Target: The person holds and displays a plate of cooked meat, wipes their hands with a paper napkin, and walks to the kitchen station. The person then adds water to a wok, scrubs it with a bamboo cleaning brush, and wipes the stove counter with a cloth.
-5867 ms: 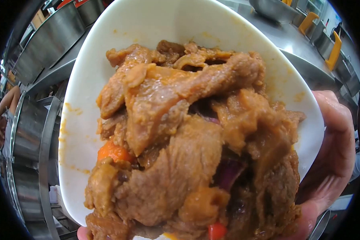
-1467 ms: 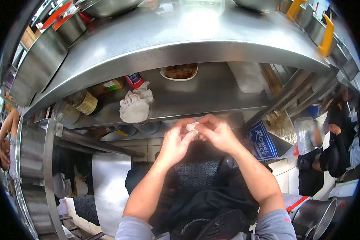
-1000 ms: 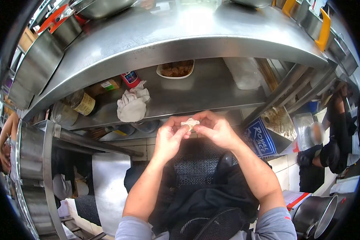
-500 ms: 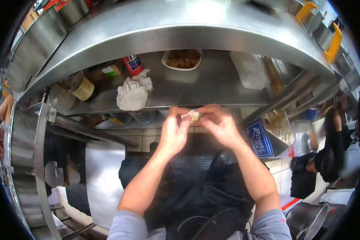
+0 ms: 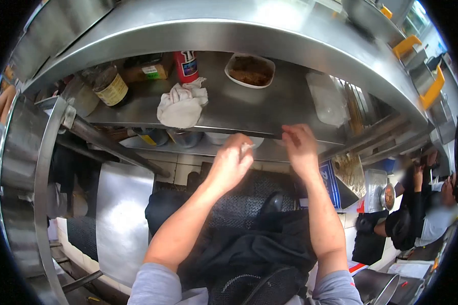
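Note:
My left hand (image 5: pixel 232 163) is closed, with a small whitish, soft-looking piece (image 5: pixel 247 146) between thumb and fingers. Its exact kind is too small to make out. My right hand (image 5: pixel 301 146) is apart from it, to the right, by the front edge of the lower steel shelf (image 5: pixel 269 109). Its fingers bend toward the left and the thumb side is smeared, so its grip does not show clearly. On that shelf, beyond both hands, stands a white dish (image 5: pixel 250 71) of brown food. A crumpled white cloth (image 5: pixel 182 107) lies left of it.
A red bottle (image 5: pixel 187 67), a labelled jar (image 5: pixel 109 87) and a clear plastic bag (image 5: pixel 326 99) are on the shelf. Above runs a steel counter edge (image 5: pixel 229 31). A blue box (image 5: pixel 333 183) stands at right, with another person (image 5: pixel 417 203) beyond. A steel pot (image 5: pixel 374 287) is lower right.
My hands, together at the small pale piece before, have moved apart. The left keeps a whitish piece; the right has moved right and up. The view has shifted slightly.

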Demonstrator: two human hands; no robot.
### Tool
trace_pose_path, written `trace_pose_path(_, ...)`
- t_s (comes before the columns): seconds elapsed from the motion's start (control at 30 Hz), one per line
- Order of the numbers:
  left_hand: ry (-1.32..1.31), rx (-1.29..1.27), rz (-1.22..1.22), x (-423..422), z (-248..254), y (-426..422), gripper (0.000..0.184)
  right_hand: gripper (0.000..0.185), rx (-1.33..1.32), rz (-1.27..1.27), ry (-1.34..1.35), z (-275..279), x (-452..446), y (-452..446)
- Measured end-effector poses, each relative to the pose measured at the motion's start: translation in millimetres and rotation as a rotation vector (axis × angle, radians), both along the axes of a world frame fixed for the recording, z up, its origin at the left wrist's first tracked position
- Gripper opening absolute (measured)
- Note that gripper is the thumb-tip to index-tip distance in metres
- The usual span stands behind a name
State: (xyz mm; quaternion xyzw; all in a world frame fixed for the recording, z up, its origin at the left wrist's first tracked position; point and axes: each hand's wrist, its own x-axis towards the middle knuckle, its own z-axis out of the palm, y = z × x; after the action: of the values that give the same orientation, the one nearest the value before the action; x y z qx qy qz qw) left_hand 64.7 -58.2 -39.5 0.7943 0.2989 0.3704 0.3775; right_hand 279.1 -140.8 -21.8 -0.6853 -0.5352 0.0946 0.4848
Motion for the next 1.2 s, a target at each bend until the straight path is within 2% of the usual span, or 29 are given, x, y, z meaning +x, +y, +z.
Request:
trace_pose_path(0.03,0.004,-0.055,-0.035,0.2,2.3,-4.1,0.021,0.020,-0.006,-0.038,-0.050,2.8,2.3,8.1)
trace_pose_path(0.13,0.138,0.007,-0.238,0.8,-6.5,-9.8,0.019,0.021,-0.077,-0.085,-0.148,16.2,14.0,49.4)
trace_pose_path(0.2,0.245,-0.043,-0.343,2.7,-11.7,-15.7,0.018,0.024,-0.109,-0.073,-0.466,30.4,19.6,87.4)
trace_pose_path(0.33,0.332,-0.007,-0.399,1.6,-10.9,-23.3,0.018,0.028,-0.006,0.024,-0.519,34.8,24.2,183.5)
trace_pose_path(0.4,0.326,0.012,-0.409,1.7,-9.4,-21.7,0.019,0.036,-0.061,-0.037,-0.704,40.2,17.4,216.8)
trace_pose_path(0.53,0.321,-0.017,-0.410,-3.5,1.7,-15.1,0.019,0.045,-0.077,0.005,-0.695,59.5,0.9,247.9)
trace_pose_path(0.6,0.316,-0.016,-0.397,-5.8,2.0,-13.5,0.019,0.052,0.014,-0.021,-0.671,53.6,-6.9,253.9)
trace_pose_path(0.63,0.319,-0.023,-0.400,-6.9,4.6,-11.8,0.018,0.052,0.013,-0.019,-0.671,44.0,-1.3,262.2)
trace_pose_path(0.7,0.304,-0.005,-0.395,-9.6,4.4,-9.4,0.018,0.064,-0.073,-0.110,-0.692,35.0,5.4,275.6)
trace_pose_path(0.83,0.336,-0.012,-0.384,-14.2,2.9,-8.1,0.019,0.064,-0.164,-0.132,-0.717,35.6,16.7,276.8)
trace_pose_path(0.93,0.348,-0.021,-0.388,-15.6,3.8,-7.2,0.018,0.060,-0.033,-0.141,-0.806,48.4,2.1,266.1)
trace_pose_path(1.03,0.281,-0.001,-0.377,-17.7,4.0,-9.3,0.017,0.060,-0.160,-0.179,-0.824,58.2,-15.1,256.1)
trace_pose_path(1.1,0.290,-0.001,-0.364,-19.5,6.1,-10.1,0.016,0.066,-0.293,-0.154,-0.695,51.8,-4.7,267.2)
trace_pose_path(1.2,0.271,-0.005,-0.354,-19.3,5.3,-7.1,0.015,0.067,-0.243,-0.129,-0.633,45.8,9.5,272.0)
